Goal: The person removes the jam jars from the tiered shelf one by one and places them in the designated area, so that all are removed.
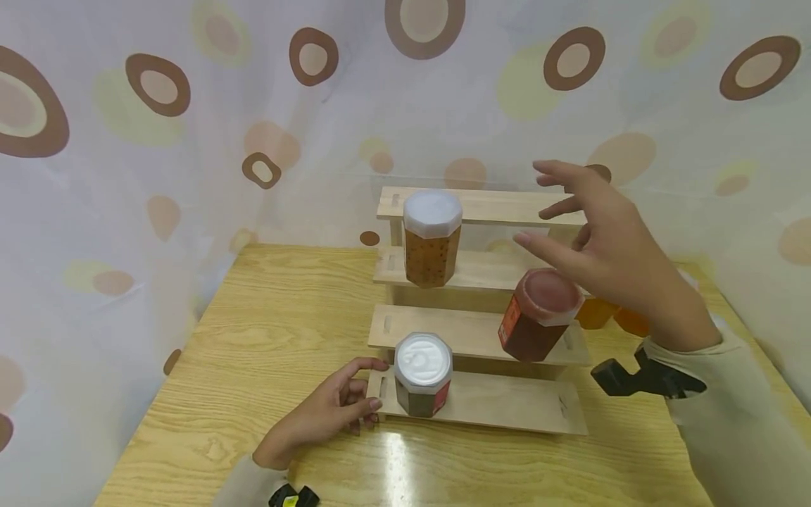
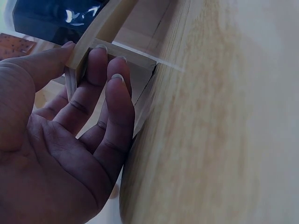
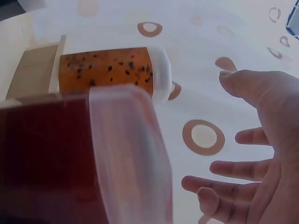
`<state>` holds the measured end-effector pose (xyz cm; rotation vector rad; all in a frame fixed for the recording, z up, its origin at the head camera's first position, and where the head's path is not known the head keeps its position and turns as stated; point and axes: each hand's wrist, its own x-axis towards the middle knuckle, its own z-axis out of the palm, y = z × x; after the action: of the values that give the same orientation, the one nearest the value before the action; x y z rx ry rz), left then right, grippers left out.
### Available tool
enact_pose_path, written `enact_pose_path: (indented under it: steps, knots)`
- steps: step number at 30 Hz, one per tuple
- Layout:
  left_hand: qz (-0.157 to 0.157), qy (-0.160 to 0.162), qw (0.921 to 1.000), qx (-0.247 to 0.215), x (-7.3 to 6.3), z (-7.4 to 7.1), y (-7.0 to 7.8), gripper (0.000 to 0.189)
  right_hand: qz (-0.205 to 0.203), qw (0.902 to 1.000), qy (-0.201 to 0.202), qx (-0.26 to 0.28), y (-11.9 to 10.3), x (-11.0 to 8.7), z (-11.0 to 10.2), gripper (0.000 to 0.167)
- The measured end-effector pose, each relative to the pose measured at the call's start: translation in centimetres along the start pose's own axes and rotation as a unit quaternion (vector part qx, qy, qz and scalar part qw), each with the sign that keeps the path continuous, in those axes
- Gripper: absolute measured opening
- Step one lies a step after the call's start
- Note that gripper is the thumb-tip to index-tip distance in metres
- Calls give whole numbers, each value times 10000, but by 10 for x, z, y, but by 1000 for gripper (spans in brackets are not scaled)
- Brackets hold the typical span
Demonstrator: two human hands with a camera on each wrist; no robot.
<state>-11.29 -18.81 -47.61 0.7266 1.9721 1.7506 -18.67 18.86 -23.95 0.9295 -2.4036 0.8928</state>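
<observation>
A stepped wooden rack with four tiers stood on the wood-grained table, and the left hand was at the left end of its lowest board. That hand pinched the board's end — thumb against the upper side, fingers curled in underneath. Close by on the same board, near its left end, the dark jar stood upright under a white lid, part of a red label showing

The right hand hung above the rack's right side, thumb and fingers spread and holding nothing; the right wrist view showed a gap between it and the red jar. That jar, with a cloudy lid and an orange-red label, stood upright on the second tier from the bottom, toward the right end. The speckled orange jar stood on the third tier, left of the middle, white lid on top. Beyond the rack's right side, two orange jars showed partly — the right forearm hid the rest
</observation>
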Motion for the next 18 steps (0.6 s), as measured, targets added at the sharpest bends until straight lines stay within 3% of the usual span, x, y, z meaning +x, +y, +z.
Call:
enact_pose_path:
  steps: [3, 11, 18]
  knots:
    - [55, -26, 10000, -2, 0, 0, 0, 49, 60, 9997, -161, 161, -5, 9, 6, 81]
    - [43, -27, 10000, 1, 0, 0, -1, 49, -118, 9978, -569, -308, -9, 33, 25, 75]
    - [23, -40, 10000, -44, 0, -1, 0, 49, -74, 9961, -846, -224, -11, 47, 37, 71]
